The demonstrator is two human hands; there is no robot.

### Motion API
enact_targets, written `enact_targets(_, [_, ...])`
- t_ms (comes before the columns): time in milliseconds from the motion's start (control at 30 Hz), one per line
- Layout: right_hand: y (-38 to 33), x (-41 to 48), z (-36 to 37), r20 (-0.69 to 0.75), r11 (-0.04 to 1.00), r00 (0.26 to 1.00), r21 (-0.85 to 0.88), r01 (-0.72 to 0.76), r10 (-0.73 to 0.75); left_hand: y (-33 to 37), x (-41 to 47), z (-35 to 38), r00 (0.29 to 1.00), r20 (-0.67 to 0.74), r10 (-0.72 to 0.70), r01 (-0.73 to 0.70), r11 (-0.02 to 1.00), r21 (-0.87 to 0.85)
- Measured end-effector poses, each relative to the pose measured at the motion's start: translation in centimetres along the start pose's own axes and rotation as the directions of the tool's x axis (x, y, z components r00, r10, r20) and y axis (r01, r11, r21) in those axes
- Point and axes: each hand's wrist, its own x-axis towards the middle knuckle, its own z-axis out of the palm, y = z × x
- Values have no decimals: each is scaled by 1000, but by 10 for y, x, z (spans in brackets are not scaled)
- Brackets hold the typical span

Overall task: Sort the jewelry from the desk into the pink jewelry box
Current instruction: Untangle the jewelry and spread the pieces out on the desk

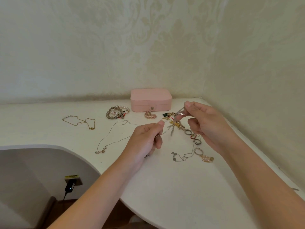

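1. Between the hands, above the counter [181, 187], a silver chain [180, 112] hangs with a blurred pendant. The left hand [148, 138] and right hand [206, 123] are apart, each pinching a part of it, probably to lift it clear of the tangled pile beneath.
2. Beyond both hands the pink jewelry box [151, 100] sits by the wall, lid down and snap fastened — nothing can go in yet.
3. Under the right hand lie rings [192, 135]. Beyond the left hand are beaded bracelets [117, 112], and to its left a thin necklace [109, 139] and a gold necklace [79, 121] are spread flat — all apparently unsorted.
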Motion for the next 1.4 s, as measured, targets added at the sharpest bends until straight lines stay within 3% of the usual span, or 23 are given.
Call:
enact_targets(300, [0, 1, 2, -25, 999, 1000, -46, 11, -12, -2, 1, 1, 998, -40, -39, 40, 999, 4])
enact_targets(533, [-2, -2, 6, -14, 995, 1000, -102, 23, -25, -3, 0, 6, 976, 151, -158, 160, 987, -1])
enact_targets(700, [0, -3, 13, -122, 951, 988, -303, 55, -96, -4, 3, 5, 937, 278, -211, 221, 975, -7])
enact_targets(933, [2, -4, 15, -192, 911, 965, -403, 87, -177, -5, 4, 4, 923, 315, -222, 238, 971, -11])
enact_targets(1233, [-14, -14, 22, -11, 978, 980, -65, 200, -201, -3, 6, 0, 868, 434, -242, 275, 961, -14])
enact_targets(1400, [-10, -11, 19, 108, 988, 987, 114, 109, -121, -6, 12, -1, 890, 391, -235, 312, 939, -146])
